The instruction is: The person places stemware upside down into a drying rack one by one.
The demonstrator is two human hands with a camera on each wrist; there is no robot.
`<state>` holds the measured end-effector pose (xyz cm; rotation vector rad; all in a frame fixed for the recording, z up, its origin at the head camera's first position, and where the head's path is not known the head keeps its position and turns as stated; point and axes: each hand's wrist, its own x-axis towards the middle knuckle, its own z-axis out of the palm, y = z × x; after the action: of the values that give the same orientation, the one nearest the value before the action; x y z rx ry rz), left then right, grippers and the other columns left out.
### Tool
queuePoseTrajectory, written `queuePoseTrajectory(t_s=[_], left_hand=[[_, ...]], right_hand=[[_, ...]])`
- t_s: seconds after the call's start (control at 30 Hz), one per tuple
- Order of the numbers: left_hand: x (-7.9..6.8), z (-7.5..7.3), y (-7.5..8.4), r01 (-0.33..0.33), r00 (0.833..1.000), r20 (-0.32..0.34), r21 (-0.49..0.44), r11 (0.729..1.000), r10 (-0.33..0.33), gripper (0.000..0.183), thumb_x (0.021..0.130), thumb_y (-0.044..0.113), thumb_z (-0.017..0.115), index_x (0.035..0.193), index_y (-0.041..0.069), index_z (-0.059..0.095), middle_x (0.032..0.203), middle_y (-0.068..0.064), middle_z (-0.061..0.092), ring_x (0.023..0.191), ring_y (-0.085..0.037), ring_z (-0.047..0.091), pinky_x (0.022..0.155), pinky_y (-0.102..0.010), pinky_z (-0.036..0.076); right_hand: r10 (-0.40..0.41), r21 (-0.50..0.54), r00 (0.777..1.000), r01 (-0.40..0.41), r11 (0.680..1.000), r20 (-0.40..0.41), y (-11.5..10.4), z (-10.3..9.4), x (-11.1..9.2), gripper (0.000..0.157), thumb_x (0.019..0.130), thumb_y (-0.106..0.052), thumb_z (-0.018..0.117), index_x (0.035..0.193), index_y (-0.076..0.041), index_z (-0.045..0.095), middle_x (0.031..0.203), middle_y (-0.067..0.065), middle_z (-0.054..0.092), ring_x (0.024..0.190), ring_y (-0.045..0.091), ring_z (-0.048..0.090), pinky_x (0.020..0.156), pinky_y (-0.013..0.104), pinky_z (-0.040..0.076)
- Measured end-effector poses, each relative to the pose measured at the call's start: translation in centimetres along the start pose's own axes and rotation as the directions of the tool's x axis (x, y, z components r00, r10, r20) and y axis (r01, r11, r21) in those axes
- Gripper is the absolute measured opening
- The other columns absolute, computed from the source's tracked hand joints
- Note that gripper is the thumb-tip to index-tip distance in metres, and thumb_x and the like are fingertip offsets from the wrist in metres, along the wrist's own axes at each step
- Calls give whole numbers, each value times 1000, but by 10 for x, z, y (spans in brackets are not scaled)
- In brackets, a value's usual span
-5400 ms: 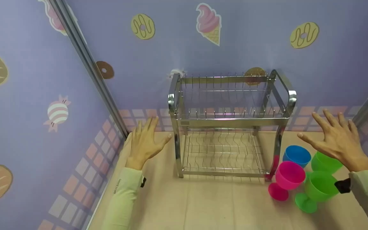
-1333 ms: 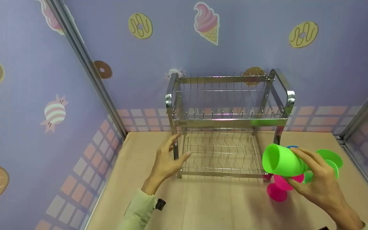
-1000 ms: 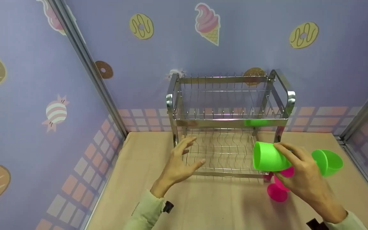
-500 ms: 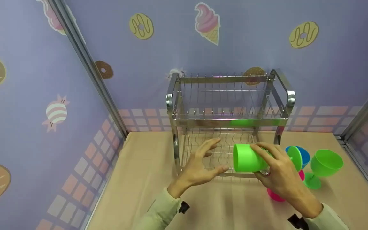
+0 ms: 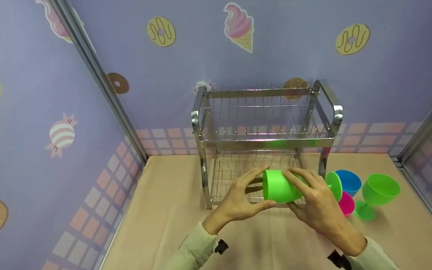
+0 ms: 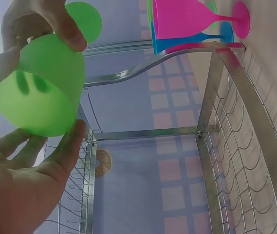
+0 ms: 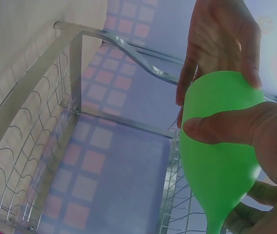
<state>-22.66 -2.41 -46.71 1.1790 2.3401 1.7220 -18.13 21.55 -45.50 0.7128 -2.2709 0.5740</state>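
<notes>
A green plastic goblet (image 5: 279, 186) is held on its side in the air before the rack, mouth to the left and round foot to the right. My right hand (image 5: 318, 204) grips its bowl, thumb below and fingers above. At the mouth, my left hand (image 5: 236, 198) has its thumb and fingers around the rim. In the left wrist view the goblet (image 6: 41, 92) faces me with its open mouth. The right wrist view shows my right thumb across the bowl and my left hand (image 7: 221, 44) at the rim.
A two-tier metal dish rack (image 5: 264, 143) stands against the back wall. Right of it are a blue goblet (image 5: 348, 179), a pink goblet (image 5: 346, 204) partly behind my right hand, and another green goblet (image 5: 381, 190), upright on the table (image 5: 163, 225).
My right hand took the green goblet from the group, tipped it sideways and carried it left to the rack's front. My left hand moved right and met the rim.
</notes>
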Motion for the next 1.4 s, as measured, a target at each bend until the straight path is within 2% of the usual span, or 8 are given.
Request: queuePoseTrajectory(t_s=[0.57, 0.73, 0.87, 0.97, 1.07, 1.17, 1.3, 1.4], left_hand=[[3, -7, 1, -1, 1000, -27, -71, 997, -1, 81, 85, 17, 93, 155, 16, 53, 148, -9, 60, 129, -28, 68, 101, -31, 61], [3, -12, 2, 10, 998, -69, -73, 997, -15, 78, 85, 17, 93, 153, 18, 55, 146, -8, 61, 127, -29, 69, 99, -33, 63], [2, -17, 2, 33, 993, -107, -106, 994, -44, 79, 83, 15, 94, 152, 12, 56, 146, -12, 61, 126, -30, 70, 100, -35, 63], [0, -18, 2, 48, 991, -120, -146, 988, -66, 81, 82, 14, 94, 152, 8, 54, 146, -17, 59, 127, -31, 69, 102, -36, 62], [0, -17, 4, 52, 990, -120, -190, 980, -76, 80, 83, 15, 93, 152, 9, 52, 147, -19, 56, 129, -31, 67, 102, -37, 62], [1, -13, 5, 48, 990, -118, -214, 976, -75, 78, 84, 15, 92, 150, 10, 50, 148, -19, 55, 130, -32, 67, 101, -38, 62], [0, -7, 5, 41, 992, -106, -239, 970, -68, 77, 84, 14, 91, 148, 8, 49, 149, -19, 53, 130, -32, 66, 99, -38, 63], [0, -4, 4, 36, 994, -91, -253, 967, -61, 76, 85, 15, 90, 147, 7, 49, 152, -17, 52, 131, -30, 66, 100, -38, 63]], right_hand=[[-30, 9, 998, 31, 999, -53, -5, 2, -4, 99, 55, 3, 104, 146, -6, 65, 142, 18, 66, 127, 42, 62, 111, 53, 54], [-70, 110, 973, 96, 989, -221, -7, 1, -12, 57, 88, -20, 90, 137, 0, 69, 138, 22, 67, 127, 41, 59, 126, 24, 36], [-28, 205, 917, 119, 971, -398, -11, 6, -20, 54, 98, -45, 77, 114, 6, 76, 115, 24, 72, 109, 29, 65, 102, 11, 52], [134, 359, 917, 11, 933, -376, -10, 14, -32, 40, 86, -20, 92, 113, 5, 74, 111, 22, 72, 101, 17, 67, 87, 8, 54], [344, 565, 912, -166, 808, -223, -8, 23, -41, 57, 76, 7, 92, 128, 3, 68, 123, 17, 71, 109, 13, 69, 93, 12, 57], [486, 749, 872, -285, 598, -56, -11, 29, -42, 68, 83, 20, 80, 145, 5, 56, 138, 12, 66, 125, 16, 68, 106, 22, 57], [530, 905, 844, -288, 313, 85, -12, 32, -38, 69, 97, 17, 65, 159, 7, 37, 153, 6, 56, 138, 15, 61, 112, 28, 54], [517, 954, 845, -252, 161, 136, -12, 33, -33, 68, 103, 11, 60, 164, 4, 30, 157, 5, 52, 144, 15, 56, 115, 31, 52]])
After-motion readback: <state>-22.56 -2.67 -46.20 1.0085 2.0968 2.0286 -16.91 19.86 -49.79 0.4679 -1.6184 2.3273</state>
